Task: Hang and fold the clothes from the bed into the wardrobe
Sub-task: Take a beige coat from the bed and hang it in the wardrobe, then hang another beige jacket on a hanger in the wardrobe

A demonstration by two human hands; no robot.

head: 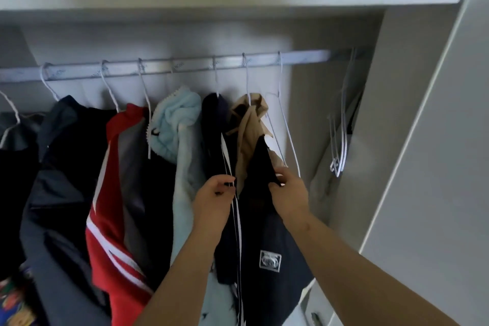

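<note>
In the centre of the frame the person is holding up a dark navy garment [260,233] with a small pale patch, in front of the clothes hanging on the rail [185,65]; the right hand [291,193] is gripping its upper edge with curled fingers, just below the empty wire hanger [284,127]; the left hand [213,197] is pinching dark cloth with thin white stripes beside it, and I cannot tell if this cloth is belonging to the same garment or to the neighbour piece. In my judgement the garment is not yet sitting on the hanger. The risk is lying here: the thin hanger is hanging free, so it may be swinging aside or jumping off the rail when cloth is pushed onto it; the beige garment [248,124] is touching it and may be getting dragged along; with an uneven pull the navy garment may be sliding out of the hands.
</note>
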